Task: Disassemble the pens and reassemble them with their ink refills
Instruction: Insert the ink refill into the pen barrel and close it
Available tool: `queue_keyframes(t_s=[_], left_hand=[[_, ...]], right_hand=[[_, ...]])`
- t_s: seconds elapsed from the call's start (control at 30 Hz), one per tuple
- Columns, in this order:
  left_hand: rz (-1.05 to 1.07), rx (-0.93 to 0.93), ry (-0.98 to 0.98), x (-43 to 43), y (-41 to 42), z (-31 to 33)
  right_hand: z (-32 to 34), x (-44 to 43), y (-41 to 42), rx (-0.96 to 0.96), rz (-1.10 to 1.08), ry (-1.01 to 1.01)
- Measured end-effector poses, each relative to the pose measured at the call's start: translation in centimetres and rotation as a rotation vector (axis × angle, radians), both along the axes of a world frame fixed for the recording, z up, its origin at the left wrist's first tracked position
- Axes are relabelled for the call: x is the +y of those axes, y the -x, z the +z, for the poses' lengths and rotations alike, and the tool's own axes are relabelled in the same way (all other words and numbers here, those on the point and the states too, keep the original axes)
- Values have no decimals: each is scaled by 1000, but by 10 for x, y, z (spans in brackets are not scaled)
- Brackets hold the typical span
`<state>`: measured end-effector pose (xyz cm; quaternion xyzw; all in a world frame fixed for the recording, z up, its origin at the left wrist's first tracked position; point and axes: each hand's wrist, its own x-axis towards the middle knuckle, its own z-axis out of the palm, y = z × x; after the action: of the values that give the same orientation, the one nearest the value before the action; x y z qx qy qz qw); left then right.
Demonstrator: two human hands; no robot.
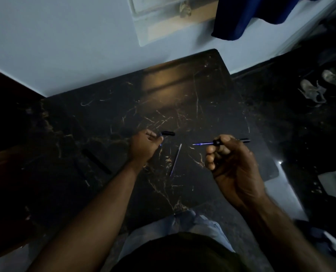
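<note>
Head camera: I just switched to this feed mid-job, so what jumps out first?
The right hand, raised over the dark marble table, holds a black pen barrel with a blue refill sticking out toward the left. The left hand is closed at a small black pen piece near the table's middle. A loose refill lies on the table between the hands.

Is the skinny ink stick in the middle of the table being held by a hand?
No, the ink refill lies loose on the table between the left hand and right hand.
</note>
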<state>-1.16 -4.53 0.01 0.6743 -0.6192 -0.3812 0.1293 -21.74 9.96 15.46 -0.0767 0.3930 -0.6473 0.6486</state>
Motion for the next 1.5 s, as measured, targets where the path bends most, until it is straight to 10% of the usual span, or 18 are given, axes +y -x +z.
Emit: queue_keyframes(t_s=[0.37, 0.6, 0.73, 1.13, 1.5], left_hand=[[-91, -266, -134, -12, 9, -16], [325, 1025, -238, 29, 2, 122], [227, 1282, -172, 62, -3, 193], [165, 1355, -66, 91, -20, 235], [-220, 918, 272, 104, -54, 239]], right_hand=[[7, 26, 3, 47, -47, -37], [24, 14, -13, 132, -94, 55], [42, 5, -28, 165, -103, 125], [79, 0, -59, 222, -130, 227], [98, 10, -72, 296, -143, 328]])
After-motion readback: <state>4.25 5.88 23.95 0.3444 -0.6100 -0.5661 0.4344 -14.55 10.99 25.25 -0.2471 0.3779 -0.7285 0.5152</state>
